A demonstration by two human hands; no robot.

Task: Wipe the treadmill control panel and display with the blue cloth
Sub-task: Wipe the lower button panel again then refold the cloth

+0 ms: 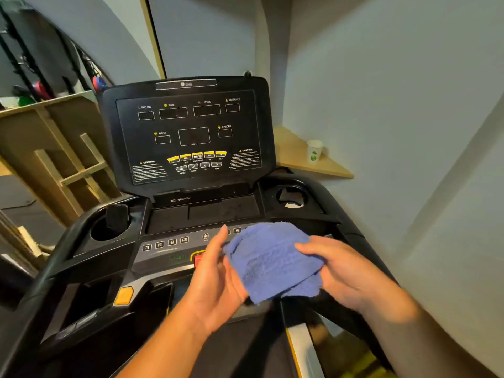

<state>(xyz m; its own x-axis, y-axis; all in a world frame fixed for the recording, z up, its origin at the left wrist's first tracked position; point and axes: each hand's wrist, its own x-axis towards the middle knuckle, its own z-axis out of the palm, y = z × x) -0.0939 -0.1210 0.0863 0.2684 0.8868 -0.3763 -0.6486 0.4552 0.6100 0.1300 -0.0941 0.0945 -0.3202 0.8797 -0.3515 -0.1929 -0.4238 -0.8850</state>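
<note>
Both hands hold the blue cloth (270,261) above the control panel (169,245): right hand (341,271) grips it, left hand (218,274) lies open-fingered against it. A paper cup (314,150) stands on the shelf (300,156) beside the dark display (188,132).

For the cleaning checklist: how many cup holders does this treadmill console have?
2. The left cup holder sits beside the number keys, with a dark object inside. The right cup holder sits beside the display's base, above the blue cloth. None appear hidden.
</note>
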